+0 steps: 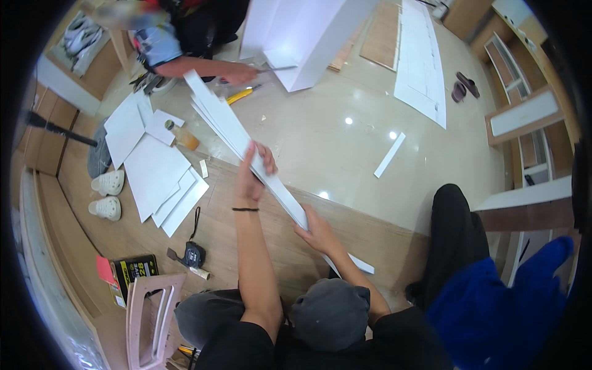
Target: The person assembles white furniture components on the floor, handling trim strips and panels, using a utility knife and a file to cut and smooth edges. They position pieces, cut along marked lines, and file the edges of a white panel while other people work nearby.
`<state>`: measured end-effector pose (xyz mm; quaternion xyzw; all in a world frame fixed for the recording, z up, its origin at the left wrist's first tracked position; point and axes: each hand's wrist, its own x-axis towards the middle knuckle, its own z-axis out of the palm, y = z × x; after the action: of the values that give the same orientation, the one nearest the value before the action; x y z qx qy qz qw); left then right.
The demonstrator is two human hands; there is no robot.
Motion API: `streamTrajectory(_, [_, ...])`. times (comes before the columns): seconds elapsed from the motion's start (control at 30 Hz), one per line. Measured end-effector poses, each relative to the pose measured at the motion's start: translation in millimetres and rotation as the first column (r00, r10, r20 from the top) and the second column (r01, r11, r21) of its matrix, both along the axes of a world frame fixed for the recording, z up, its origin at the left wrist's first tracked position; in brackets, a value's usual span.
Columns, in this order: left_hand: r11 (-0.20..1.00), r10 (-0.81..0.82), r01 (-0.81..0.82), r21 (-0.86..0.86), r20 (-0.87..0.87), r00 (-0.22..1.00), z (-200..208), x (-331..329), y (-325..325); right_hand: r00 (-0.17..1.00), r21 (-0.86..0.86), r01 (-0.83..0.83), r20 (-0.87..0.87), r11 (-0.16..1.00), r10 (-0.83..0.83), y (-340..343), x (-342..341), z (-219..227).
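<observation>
Both of my hands grip a bundle of long, narrow white strips (229, 126) that slants from the upper left toward my body. My left hand (255, 169) is wrapped round the middle of the bundle, thumb on the near side. Closer to me, my right hand (318, 229) closes on its lower end. At the far end the strips fan slightly apart. Beneath my right forearm lies another white strip piece (361, 264), partly hidden by the arm.
A co-worker's hand (240, 73) works at a tall white panel (308, 71). Near it lies a yellow utility knife (240, 95). White sheets (154, 166), a bottle (183, 134), clogs (106, 208) and a tape measure (193, 253) are at left. A loose strip (390, 155) lies right.
</observation>
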<state>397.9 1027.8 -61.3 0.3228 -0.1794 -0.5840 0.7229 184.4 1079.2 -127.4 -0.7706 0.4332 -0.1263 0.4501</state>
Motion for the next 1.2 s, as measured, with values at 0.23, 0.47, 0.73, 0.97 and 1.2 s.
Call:
streamTrajectory(0.23, [0.85,0.198,0.064,-0.523,0.43,0.881,225.1,-14.8,-24.0,0.846,-0.316,0.091,0.524,0.944,0.094,-38.3,37.3,114.7])
streamTrajectory(0.47, [0.757,0.552,-0.12,-0.642,0.53,0.644,330.3,-44.1,-13.9,0.884,-0.217,-0.011,0.455,0.976,0.111,-75.0,33.2,103.3])
streamTrajectory(0.73, [0.707,0.547,-0.115,-0.698,0.436,0.715,331.6,-16.7,7.6,0.866,-0.058,0.064,0.5,0.996,-0.026,-41.9,44.8,11.4])
streamTrajectory(0.97, [0.731,0.615,-0.213,-0.648,0.49,0.618,330.1,-4.1,14.1,0.852,-0.175,0.19,0.518,0.966,-0.074,-33.9,39.1,-52.4])
streamTrajectory(1.2, [0.762,0.564,-0.156,-0.628,0.525,0.637,338.3,4.6,22.4,0.893,-0.298,0.237,0.441,0.925,-0.087,-37.8,31.9,-93.6])
